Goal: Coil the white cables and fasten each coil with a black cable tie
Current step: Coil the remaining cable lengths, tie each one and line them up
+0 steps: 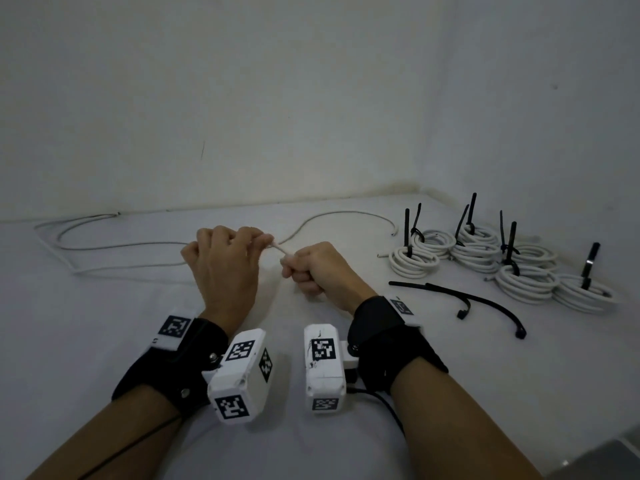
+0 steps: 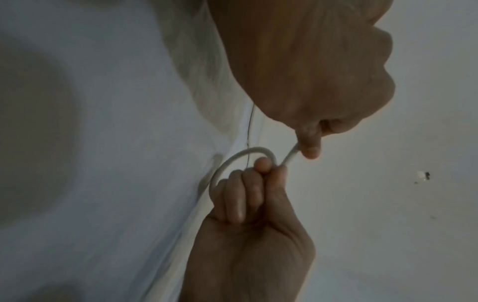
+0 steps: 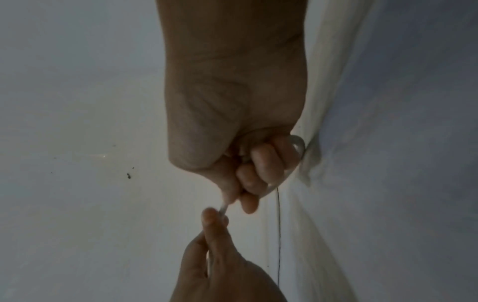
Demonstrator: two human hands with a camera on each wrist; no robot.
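A loose white cable stretches between my two hands above the middle of the white table. My left hand grips it with curled fingers, and a small loop arcs over those fingers. My right hand pinches the cable just to the right, thumb against finger. The right wrist view shows the same short span of cable between the right thumb and the left fist. The rest of the cable trails left in long bends, and its free end lies at the back.
Several finished white coils, each with an upright black tie, sit at the back right. Two loose black cable ties lie in front of them. A wall stands close behind the table. The table's edge shows at the lower right.
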